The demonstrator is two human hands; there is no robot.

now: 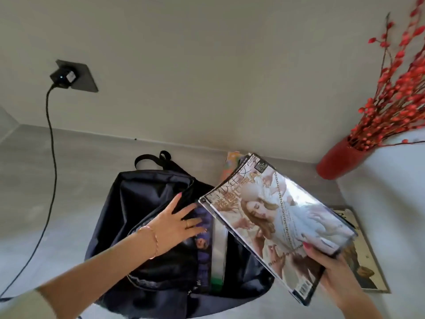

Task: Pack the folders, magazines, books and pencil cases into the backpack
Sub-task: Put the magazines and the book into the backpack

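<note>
A dark navy backpack [142,203] lies open on the grey floor. Inside it stand a purple-covered magazine [204,226] and a white and green folder [218,249]. My left hand [177,222] rests flat on the purple magazine at the bag's opening, fingers spread. My right hand [333,268] grips the lower corner of a glossy magazine [276,222] with a woman in white on its cover. It hangs tilted over the right side of the opening. More magazines seem stacked right under it.
Another magazine [365,268] lies flat on the floor at the right. Something colourful [230,166] shows behind the held magazine. A red vase [335,157] with red berry branches stands at the back right. A black cable [49,157] runs from a wall plug down across the floor.
</note>
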